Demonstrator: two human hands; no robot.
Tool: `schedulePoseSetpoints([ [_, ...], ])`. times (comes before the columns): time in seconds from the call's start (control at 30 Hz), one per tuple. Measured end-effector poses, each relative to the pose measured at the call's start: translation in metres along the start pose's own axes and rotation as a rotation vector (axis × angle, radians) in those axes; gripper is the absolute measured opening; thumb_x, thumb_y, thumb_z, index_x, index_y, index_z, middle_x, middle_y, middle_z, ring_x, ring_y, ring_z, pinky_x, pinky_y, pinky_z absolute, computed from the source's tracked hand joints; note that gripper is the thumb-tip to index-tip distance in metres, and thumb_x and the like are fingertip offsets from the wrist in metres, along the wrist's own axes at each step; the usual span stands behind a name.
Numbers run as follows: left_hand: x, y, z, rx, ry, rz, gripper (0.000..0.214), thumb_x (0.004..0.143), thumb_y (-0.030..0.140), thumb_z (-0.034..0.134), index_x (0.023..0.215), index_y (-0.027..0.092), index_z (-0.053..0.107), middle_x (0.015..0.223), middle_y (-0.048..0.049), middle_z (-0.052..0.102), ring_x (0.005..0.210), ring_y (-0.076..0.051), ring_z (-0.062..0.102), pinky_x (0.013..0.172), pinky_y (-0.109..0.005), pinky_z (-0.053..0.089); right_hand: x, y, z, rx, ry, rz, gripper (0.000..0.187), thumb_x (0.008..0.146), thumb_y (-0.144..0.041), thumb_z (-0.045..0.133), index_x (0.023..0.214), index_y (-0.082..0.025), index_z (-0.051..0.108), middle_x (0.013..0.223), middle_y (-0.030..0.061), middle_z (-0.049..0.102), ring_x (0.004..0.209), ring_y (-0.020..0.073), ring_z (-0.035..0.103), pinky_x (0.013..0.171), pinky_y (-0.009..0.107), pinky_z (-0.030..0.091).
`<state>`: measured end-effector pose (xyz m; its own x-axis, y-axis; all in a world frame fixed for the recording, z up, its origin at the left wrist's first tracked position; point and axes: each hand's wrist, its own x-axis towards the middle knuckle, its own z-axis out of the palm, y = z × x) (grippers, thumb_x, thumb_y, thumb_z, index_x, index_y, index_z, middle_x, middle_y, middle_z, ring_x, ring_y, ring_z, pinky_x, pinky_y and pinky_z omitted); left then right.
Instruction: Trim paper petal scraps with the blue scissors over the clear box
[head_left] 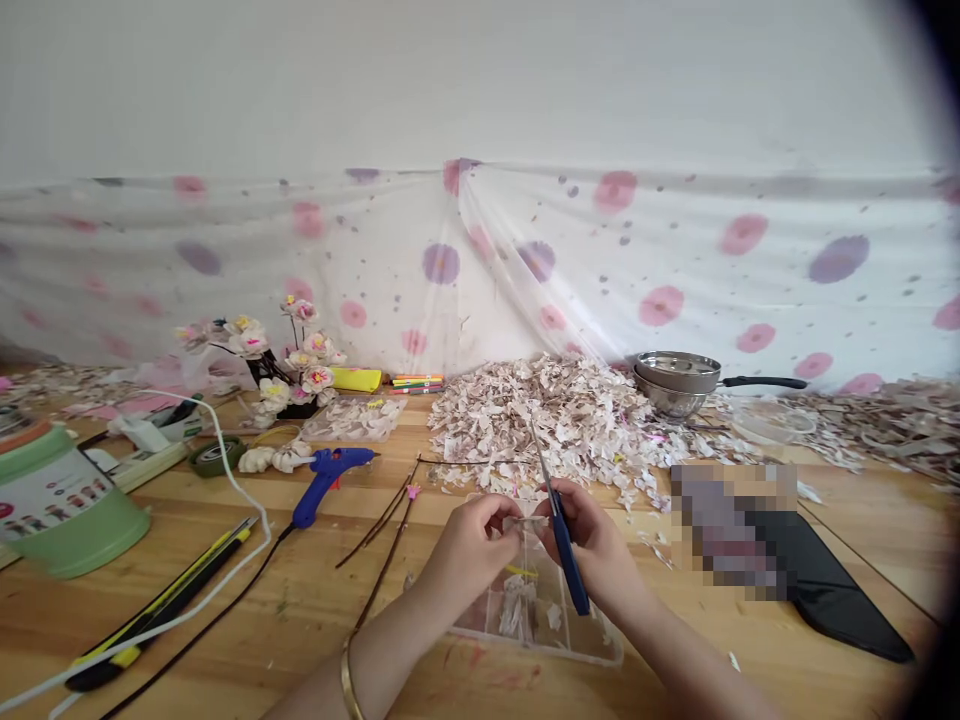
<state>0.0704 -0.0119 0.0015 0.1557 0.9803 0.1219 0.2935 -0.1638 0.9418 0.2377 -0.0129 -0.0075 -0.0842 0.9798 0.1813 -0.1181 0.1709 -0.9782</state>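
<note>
My left hand (476,545) is closed, pinching a small pale flake (529,522) between thumb and fingers. Opposite it, my right hand (604,555) grips blue-handled scissors (569,560), their blades pointing up and away from me. The fingertips of my right hand are close to the flake; whether they touch it I cannot tell. Below both hands lies a clear divided plastic box (611,650) with thin whitish pieces (517,605) in it. Beyond the hands spreads a large heap of pale, papery flakes (525,400).
Left of my hands are a blue glue gun (330,480), brown stems (390,550), a yellow-black cutter knife (165,605) and a green bucket (82,520). Handmade flowers (307,365) stand behind. To the right are steel bowls (675,380) and a black phone-like slab (840,580). A white cord crosses the left side.
</note>
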Motion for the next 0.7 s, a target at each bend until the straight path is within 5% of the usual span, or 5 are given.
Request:
schedulePoseSetpoints([
  [0.3,0.003,-0.005,0.005,-0.285,-0.059,-0.134,0.016,0.071,0.03,0.064,0.079,0.017,0.061,0.073,-0.0011,0.06,0.071,-0.016,0.055,0.069,-0.028,0.041,-0.006,-0.004,-0.002,0.06,-0.014,0.064,0.044,0.064,-0.03,0.081,0.103,-0.021,0.062,0.077,-0.0009,0.063,0.066,0.0142,0.055,0.057,0.024,0.043],
  [0.7,-0.001,0.001,0.009,-0.304,-0.091,-0.194,0.014,0.072,0.033,0.054,0.069,0.019,0.055,0.063,0.0022,0.052,0.064,-0.014,0.049,0.062,-0.025,0.038,-0.011,0.007,-0.003,-0.052,-0.051,0.02,0.039,0.068,-0.023,0.075,0.106,-0.022,0.063,0.091,0.004,0.072,0.085,0.0201,0.066,0.076,0.031,0.053],
])
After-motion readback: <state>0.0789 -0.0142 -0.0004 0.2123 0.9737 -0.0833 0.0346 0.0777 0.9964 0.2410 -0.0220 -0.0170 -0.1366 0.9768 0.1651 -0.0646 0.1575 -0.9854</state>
